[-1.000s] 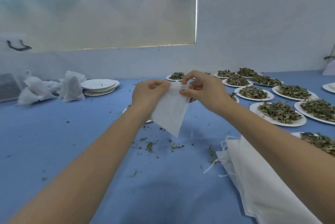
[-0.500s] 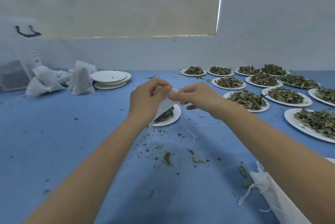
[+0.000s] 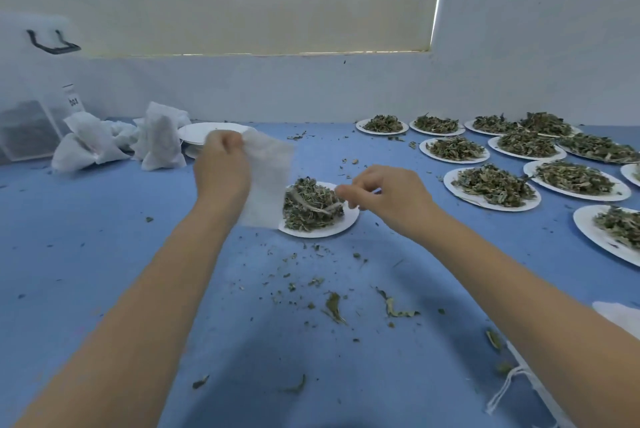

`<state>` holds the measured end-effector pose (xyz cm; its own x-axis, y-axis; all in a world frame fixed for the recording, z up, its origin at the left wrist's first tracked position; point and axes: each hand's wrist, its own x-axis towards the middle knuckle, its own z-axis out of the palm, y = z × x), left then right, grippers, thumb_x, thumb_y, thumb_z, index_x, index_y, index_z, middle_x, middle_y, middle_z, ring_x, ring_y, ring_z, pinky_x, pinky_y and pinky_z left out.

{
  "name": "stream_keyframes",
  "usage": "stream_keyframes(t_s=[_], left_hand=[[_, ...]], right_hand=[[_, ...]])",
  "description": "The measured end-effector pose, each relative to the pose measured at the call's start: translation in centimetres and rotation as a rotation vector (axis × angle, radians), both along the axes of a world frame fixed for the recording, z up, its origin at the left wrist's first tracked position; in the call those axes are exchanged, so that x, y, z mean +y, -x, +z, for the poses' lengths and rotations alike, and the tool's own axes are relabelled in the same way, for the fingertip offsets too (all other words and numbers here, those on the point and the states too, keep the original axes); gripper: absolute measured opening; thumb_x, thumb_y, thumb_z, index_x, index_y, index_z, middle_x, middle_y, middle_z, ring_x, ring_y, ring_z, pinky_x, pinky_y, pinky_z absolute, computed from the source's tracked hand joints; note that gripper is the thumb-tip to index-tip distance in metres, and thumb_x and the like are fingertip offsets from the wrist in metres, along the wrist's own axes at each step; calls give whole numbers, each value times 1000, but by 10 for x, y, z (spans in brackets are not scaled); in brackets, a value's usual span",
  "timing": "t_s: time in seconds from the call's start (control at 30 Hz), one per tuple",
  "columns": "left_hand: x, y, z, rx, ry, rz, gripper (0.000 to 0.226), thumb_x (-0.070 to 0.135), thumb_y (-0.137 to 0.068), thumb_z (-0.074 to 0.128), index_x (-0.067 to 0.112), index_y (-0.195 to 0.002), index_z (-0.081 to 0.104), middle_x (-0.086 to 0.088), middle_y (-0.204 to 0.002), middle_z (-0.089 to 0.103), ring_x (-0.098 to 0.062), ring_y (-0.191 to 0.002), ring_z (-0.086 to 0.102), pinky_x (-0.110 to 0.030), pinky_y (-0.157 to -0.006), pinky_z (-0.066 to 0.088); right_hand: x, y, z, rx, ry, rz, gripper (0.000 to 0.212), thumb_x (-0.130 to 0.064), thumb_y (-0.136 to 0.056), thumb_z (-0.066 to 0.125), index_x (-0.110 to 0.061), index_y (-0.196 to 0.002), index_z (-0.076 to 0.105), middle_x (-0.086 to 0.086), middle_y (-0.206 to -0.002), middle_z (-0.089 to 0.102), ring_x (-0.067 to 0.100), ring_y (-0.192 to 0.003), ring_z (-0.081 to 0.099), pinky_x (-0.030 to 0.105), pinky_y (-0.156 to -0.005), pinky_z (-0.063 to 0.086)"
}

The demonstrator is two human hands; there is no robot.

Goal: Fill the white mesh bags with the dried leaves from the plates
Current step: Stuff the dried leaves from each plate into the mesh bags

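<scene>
Head view, left hand (image 3: 221, 173) grips mesh bag (image 3: 268, 181), right hand (image 3: 384, 197) loosely curled over plate of leaves (image 3: 317, 211)

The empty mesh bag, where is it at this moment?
In the head view the empty mesh bag hangs left of centre, held by the left hand, just left of the nearest plate of dried leaves.

A big blue table (image 3: 86, 254) holds many plates of dried leaves (image 3: 491, 187) on the far right. Stuffed white bags (image 3: 157, 142) and empty plates (image 3: 204, 133) sit far left. Leaf crumbs (image 3: 332, 303) lie near the middle.
</scene>
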<state>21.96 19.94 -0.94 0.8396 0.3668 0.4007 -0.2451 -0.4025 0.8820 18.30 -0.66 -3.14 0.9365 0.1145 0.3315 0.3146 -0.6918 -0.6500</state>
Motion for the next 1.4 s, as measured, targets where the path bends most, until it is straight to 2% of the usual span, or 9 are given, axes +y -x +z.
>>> stream_keyframes(t_s=[0.17,0.3,0.43,0.73,0.93,1.07,1.17,1.3,1.4], left_hand=[[3,6,0,34,10,-186,10,26,-94,47,23,-91,55,17,-81,51,-2,-74,45,-17,-61,34],[-14,10,-8,38,-12,-201,13,26,-92,52,30,-81,56,18,-84,56,-5,-83,50,-21,-70,37],[-22,15,-12,45,-21,-219,14,28,-91,53,32,-78,57,19,-85,59,-1,-82,52,-20,-67,37],[-28,22,-12,21,24,-329,4,33,-81,68,31,-77,68,22,-81,67,6,-86,58,-17,-73,40],[-35,17,-11,28,90,-303,13,32,-93,54,25,-94,64,15,-89,59,-8,-90,52,-23,-78,39],[-34,18,-10,-21,157,-257,13,30,-94,51,31,-85,60,19,-90,59,1,-85,53,-18,-75,39],[-35,20,-15,-38,133,-231,12,30,-94,51,30,-88,60,20,-87,59,4,-83,52,-13,-71,38],[-43,23,-20,-38,40,-224,13,31,-92,53,36,-81,58,22,-83,59,-3,-85,54,-17,-73,39],[-46,27,-16,-101,6,-240,15,32,-90,56,39,-77,57,24,-80,61,1,-82,55,-15,-74,42]], right_hand=[[-1,4,6,-84,-324,-30,18,-44,-86,61,-29,-80,69,-11,-80,68,1,-71,61,34,-81,53],[24,3,19,-228,-243,89,7,-39,-87,62,-41,-82,67,-17,-89,61,-3,-78,54,12,-73,43],[30,-4,17,-172,-34,30,14,-47,-79,67,-35,-85,66,-14,-92,54,2,-75,51,11,-66,35],[27,-5,11,-178,-98,33,9,-36,-83,68,-34,-79,60,-16,-78,53,-6,-66,43,5,-63,32],[25,-5,6,-140,87,84,18,-43,-85,63,-28,-75,66,-10,-71,53,0,-66,41,17,-60,26],[20,-5,4,-112,192,47,27,-45,-90,54,-26,-80,71,-7,-74,53,11,-75,43,26,-66,33],[15,-5,9,-85,237,20,43,-52,-89,51,-16,-82,73,0,-86,59,6,-76,49,29,-70,44],[21,3,23,-147,15,61,10,-43,-84,62,-37,-81,70,-13,-83,59,-1,-71,49,12,-64,34],[24,6,32,-54,-109,106,14,-41,-85,64,-30,-80,73,-18,-75,66,-9,-67,55,8,-60,38]])
